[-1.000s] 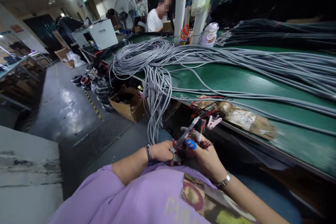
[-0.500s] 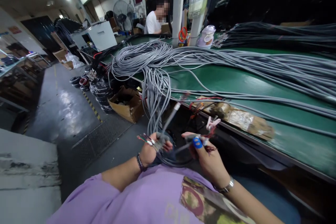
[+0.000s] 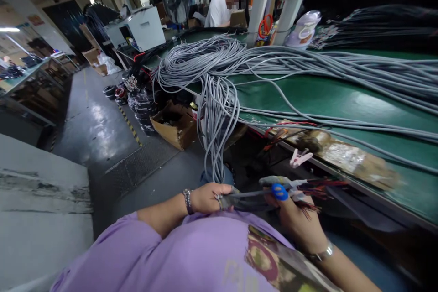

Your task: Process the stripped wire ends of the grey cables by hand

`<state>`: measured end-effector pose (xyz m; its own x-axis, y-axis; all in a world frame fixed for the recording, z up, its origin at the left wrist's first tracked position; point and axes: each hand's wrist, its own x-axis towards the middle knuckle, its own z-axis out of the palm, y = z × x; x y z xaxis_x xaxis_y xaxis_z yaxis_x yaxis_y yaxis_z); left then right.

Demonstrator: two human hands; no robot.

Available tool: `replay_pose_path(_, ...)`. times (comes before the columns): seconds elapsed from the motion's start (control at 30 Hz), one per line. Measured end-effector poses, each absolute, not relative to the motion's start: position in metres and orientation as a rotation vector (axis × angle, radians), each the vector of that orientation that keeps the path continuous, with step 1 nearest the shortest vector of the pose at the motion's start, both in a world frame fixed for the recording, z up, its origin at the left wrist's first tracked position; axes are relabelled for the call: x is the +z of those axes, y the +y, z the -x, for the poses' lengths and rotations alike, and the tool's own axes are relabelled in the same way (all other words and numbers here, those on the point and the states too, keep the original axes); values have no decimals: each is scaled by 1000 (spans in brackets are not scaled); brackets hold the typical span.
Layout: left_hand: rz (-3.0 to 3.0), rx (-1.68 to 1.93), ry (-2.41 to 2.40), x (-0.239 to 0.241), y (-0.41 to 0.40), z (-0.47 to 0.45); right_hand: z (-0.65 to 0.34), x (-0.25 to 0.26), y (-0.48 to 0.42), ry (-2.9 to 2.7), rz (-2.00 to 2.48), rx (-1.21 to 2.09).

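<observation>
My left hand (image 3: 209,197) is closed round the end of a grey cable (image 3: 244,197) that runs across to my right hand (image 3: 294,212). The right hand is also closed, gripping the cable near a tuft of thin red and dark wires (image 3: 318,189); its thumb wears a blue cap (image 3: 279,192). Both hands sit in my lap, below the edge of the green bench (image 3: 308,100). A pink clip (image 3: 299,158) hangs from the bench edge just above the right hand.
A big bundle of grey cables (image 3: 219,100) lies on the bench and droops over its edge. A cardboard box (image 3: 176,124) and black cable coils (image 3: 142,107) stand on the floor. Another person (image 3: 224,4) sits at the far end.
My left hand has come back in toward the right, and the cable now lies level between both hands instead of sticking up. The view has shifted slightly.
</observation>
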<state>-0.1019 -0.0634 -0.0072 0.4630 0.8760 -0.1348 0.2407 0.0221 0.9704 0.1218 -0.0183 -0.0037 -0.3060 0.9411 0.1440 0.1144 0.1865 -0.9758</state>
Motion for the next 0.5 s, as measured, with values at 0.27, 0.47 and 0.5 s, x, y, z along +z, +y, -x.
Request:
replay_pose_path(0.27,-862,1227,677,52,-20,105,-120,-4,-20,-2004,881,1234)
replay_pose_path(0.47,-1103,1140,578,67,-1,28,-119,-25,-18,-1971,976,1018)
replay_pose_path(0.5,-1144,1145,584,59,0,20,-125,-27,-18,-1897,1046,914)
